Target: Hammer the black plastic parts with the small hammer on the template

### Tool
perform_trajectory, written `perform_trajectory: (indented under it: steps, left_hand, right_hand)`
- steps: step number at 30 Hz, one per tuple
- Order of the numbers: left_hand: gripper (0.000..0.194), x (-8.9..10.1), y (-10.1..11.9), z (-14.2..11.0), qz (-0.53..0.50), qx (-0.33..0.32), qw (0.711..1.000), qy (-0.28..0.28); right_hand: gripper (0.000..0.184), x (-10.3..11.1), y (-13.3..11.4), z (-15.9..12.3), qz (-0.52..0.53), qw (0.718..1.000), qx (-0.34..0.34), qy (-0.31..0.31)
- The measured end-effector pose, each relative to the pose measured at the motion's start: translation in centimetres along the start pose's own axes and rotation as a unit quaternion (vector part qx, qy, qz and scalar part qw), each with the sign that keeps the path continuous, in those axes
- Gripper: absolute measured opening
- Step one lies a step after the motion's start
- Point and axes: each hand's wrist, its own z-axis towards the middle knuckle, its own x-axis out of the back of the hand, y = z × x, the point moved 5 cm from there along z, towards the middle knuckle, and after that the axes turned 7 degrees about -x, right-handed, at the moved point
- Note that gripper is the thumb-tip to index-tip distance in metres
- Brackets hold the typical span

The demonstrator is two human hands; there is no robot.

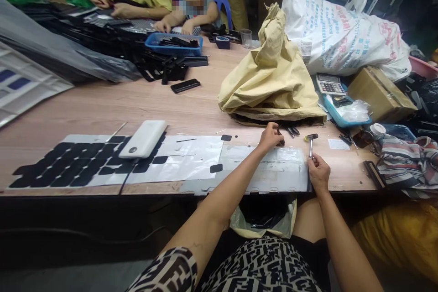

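Observation:
My right hand (319, 172) grips the handle of a small hammer (311, 143), its head up and away from me. Further left, my left hand (271, 137) has its fingers closed at a small dark piece whose kind I cannot make out. Small black parts (293, 132) lie just right of those fingers. Beneath my left forearm is a clear plastic sheet (287, 171) along the table's front edge. To its left lies a white backing sheet (191, 150) carrying rows of black rounded stickers (73, 157). A white power bank (144, 139) with a cable rests on them.
A yellow woven sack (273, 73) stands ahead. Right are a white sack (338, 32), a calculator (330, 85), a blue tray (345, 116) and a carton (381, 93). Two people work across the table near a blue basket (174, 44). An open bag (263, 228) hangs by my lap.

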Motion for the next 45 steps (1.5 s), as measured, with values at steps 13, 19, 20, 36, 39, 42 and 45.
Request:
perform_trajectory:
  steps: [13,19,20,36,39,42,45]
  left_hand:
    - [0.018,3.7,-1.9,-6.9,0.087,-0.212,0.973,-0.033]
    - [0.017,3.4,-1.7,-7.1,0.111,-0.252,0.961,-0.030]
    - [0.016,3.3,-1.7,-7.1,0.109,-0.251,0.961,-0.032]
    - [0.016,2.8,-1.7,-6.9,0.128,-0.266,0.953,-0.067]
    - [0.017,2.7,-1.7,-6.8,0.122,-0.261,0.956,-0.064]
    - [0.016,2.7,-1.8,-6.8,0.121,-0.259,0.956,-0.062]
    - [0.015,2.7,-1.8,-6.7,0.122,-0.261,0.956,-0.061]
  right_hand:
    - [0.044,-0.2,0.8,0.4,0.001,1.000,0.011,0.000]
    - [0.044,0.1,0.5,0.4,0.002,1.000,0.015,-0.017]
    - [0.042,0.3,0.2,0.1,-0.008,0.999,0.027,-0.021]
    - [0.032,-1.3,-3.9,-8.1,-0.095,0.957,0.263,-0.082]
    - [0.031,-1.3,-3.7,-8.2,-0.104,0.955,0.264,-0.087]
    - [0.031,-1.3,-3.9,-8.4,-0.106,0.953,0.267,-0.093]
    - [0.032,-1.4,-4.3,-8.6,-0.086,0.951,0.283,-0.088]
